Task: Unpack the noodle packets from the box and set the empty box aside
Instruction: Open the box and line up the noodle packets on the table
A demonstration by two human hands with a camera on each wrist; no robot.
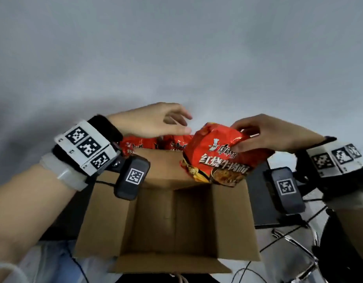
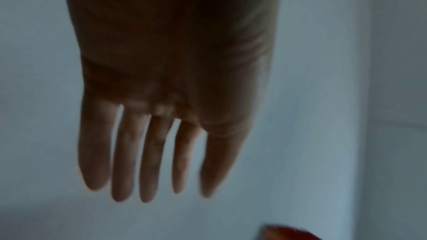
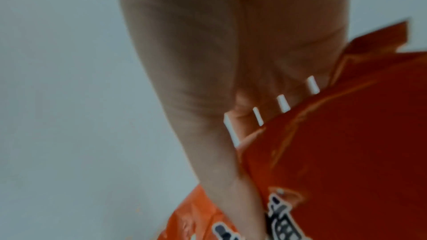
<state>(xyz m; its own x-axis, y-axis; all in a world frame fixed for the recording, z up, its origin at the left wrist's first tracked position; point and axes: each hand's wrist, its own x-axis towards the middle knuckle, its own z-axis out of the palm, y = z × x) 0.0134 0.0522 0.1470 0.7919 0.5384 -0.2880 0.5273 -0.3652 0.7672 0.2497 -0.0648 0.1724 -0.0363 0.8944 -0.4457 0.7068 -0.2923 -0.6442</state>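
Right now I see the right hand (image 1: 266, 133) holding 1 red noodle packet (image 1: 217, 156) above the far right corner of the cardboard box (image 1: 107, 221). Thumb and fingers pinch the packet's upper edge — the right wrist view shows the thumb (image 3: 221, 152) laid along the near face of the wrapper (image 3: 346, 152) while the other fingers go behind it. The packet hangs tilted, its lower end over the box's far rim, and I cannot tell whether it touches the cardboard.

The left hand (image 1: 154, 121) hovers over the far side of the box, just left of the held packet and apart from it. Its fingers are relaxed and hold nothing; in the left wrist view the 4 fingers (image 2: 122, 152) and thumb hang straight and slightly spread against a pale surface (image 2: 312, 98), with a red corner (image 2: 284, 233) at the bottom edge of that picture.

The box stands open, flaps out, and the part of its inside that I can see is bare brown cardboard. Beyond its far wall lie at least 2 more red packets (image 1: 135, 144) on the grey table (image 1: 176, 58), side by side and partly hidden by the left hand and the box.

To the right of the box sits a dark flat object (image 1: 260, 201) — I cannot make out what it is. Black cables (image 1: 288, 237) trail across the near right corner.
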